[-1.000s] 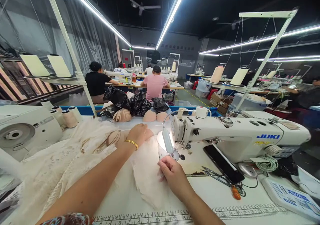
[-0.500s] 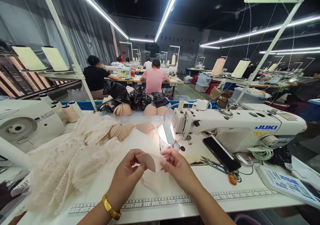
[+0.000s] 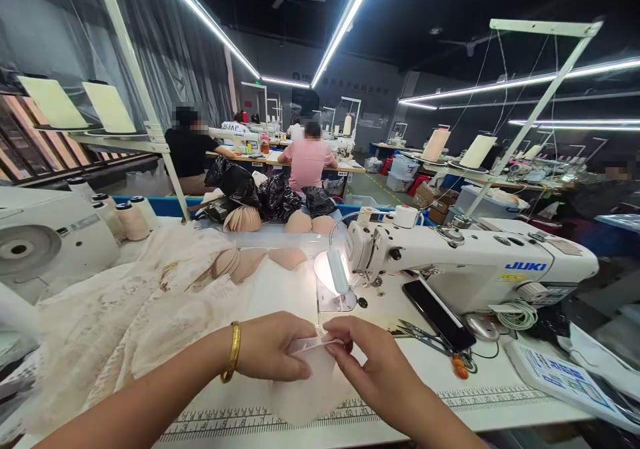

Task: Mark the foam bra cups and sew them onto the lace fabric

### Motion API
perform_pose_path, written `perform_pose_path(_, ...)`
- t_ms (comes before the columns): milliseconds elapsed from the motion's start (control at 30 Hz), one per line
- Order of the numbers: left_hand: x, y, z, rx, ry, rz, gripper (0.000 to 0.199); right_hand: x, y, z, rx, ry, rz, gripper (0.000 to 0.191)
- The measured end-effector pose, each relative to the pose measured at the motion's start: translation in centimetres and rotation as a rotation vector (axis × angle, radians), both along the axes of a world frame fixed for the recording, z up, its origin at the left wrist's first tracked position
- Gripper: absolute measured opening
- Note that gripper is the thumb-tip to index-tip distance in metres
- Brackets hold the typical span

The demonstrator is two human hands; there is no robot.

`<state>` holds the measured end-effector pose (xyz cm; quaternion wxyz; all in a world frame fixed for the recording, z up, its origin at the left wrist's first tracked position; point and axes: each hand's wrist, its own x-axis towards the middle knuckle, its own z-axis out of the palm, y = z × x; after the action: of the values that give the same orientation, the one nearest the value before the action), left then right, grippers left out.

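Observation:
Between my two hands hangs a pale, thin fabric piece [image 3: 307,386], held by its upper edge over the printed ruler [image 3: 225,424]. My left hand [image 3: 277,346], with a gold bracelet at the wrist, pinches the edge from the left. On the other side, my right hand [image 3: 365,356] grips the same edge between thumb and fingers. Just beyond the hands, a small lamp [image 3: 337,272] lights the needle area of the white sewing machine [image 3: 465,256]. Beige cup pieces [image 3: 237,264] lie behind, beside a heap of cream lace [image 3: 170,316].
Scissors [image 3: 425,338] and a black phone [image 3: 439,316] lie right of my hands, with a white box [image 3: 563,382] farther right. Thread cones [image 3: 135,219] stand at the left. Black bags [image 3: 280,196] are behind the table; people sit at machines beyond.
My left hand has turned over to a more level position and moved right. The beige piece, formerly stretched between my hands, now shows a pale side and hangs lower. The view has shifted slightly.

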<state>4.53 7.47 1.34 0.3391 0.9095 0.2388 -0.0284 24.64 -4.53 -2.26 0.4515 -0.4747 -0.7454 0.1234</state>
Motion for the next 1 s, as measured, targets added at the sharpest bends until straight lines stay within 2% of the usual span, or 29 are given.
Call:
perform_pose_path(67,-0.4,1.0,-0.6,0.004,-0.027,0.071,0.011,0.4,0.3,-0.1,0.105,-0.008,-0.089,0.026)
perform_pose_path(100,-0.8,1.6,-0.8,0.108,-0.073,0.123,0.009,0.4,0.6,-0.3,0.149,-0.008,-0.128,0.028)
perform_pose_path(167,-1.7,2.6,-1.1,0.494,-0.211,0.203,0.004,0.1,1.4,-0.8,0.22,-0.014,-0.173,0.032)
perform_pose_path(233,-2.6,3.3,-1.3,0.841,-0.308,0.168,0.013,-0.2,2.6,-1.7,0.286,-0.063,-0.184,0.035)
perform_pose_path(300,-3.1,3.4,-1.5,1.017,-0.304,0.082,0.016,0.0,4.0,-2.8,0.297,-0.216,-0.145,0.034)
perform_pose_path(333,-3.1,3.1,-1.6,1.011,-0.272,0.037,0.013,0.4,4.6,-3.4,0.274,-0.314,-0.104,0.031)
perform_pose_path(400,-2.4,2.0,-1.9,0.866,-0.211,-0.05,0.01,1.8,5.7,-4.3,0.21,-0.485,0.005,0.03)
perform_pose_path(467,-0.5,1.0,-2.6,0.712,-0.209,-0.15,0.013,3.4,6.3,-4.8,0.175,-0.584,0.11,0.033)
perform_pose_path(533,1.8,0.8,-3.5,0.664,-0.208,-0.181,0.019,4.8,6.6,-5.0,0.131,-0.623,0.178,0.037)
perform_pose_path(567,2.9,1.2,-4.0,0.666,-0.189,-0.128,0.019,5.3,6.6,-5.1,0.089,-0.616,0.201,0.039)
perform_pose_path(633,4.3,3.0,-4.8,0.645,-0.115,0.062,0.015,5.9,6.5,-5.1,-0.014,-0.534,0.224,0.039)
perform_pose_path(700,4.2,5.4,-5.1,0.608,-0.052,0.237,0.014,6.1,6.3,-5.1,-0.083,-0.425,0.23,0.039)
perform_pose_path(767,3.0,7.1,-4.5,0.604,-0.036,0.349,0.012,6.2,6.1,-5.1,-0.118,-0.366,0.225,0.039)
perform_pose_path(833,1.8,7.2,-3.5,0.676,-0.082,0.423,0.018,6.2,6.1,-4.9,-0.155,-0.337,0.213,0.037)
perform_pose_path(867,1.6,6.6,-3.0,0.727,-0.136,0.398,0.021,6.2,6.1,-4.9,-0.172,-0.316,0.209,0.035)
perform_pose_path(900,1.6,5.7,-2.7,0.773,-0.201,0.315,0.02,6.2,6.1,-4.8,-0.188,-0.291,0.203,0.033)
perform_pose_path(1000,3.0,2.6,-3.4,0.788,-0.298,-0.114,0.024,6.2,6.2,-4.7,-0.176,-0.287,0.192,0.03)
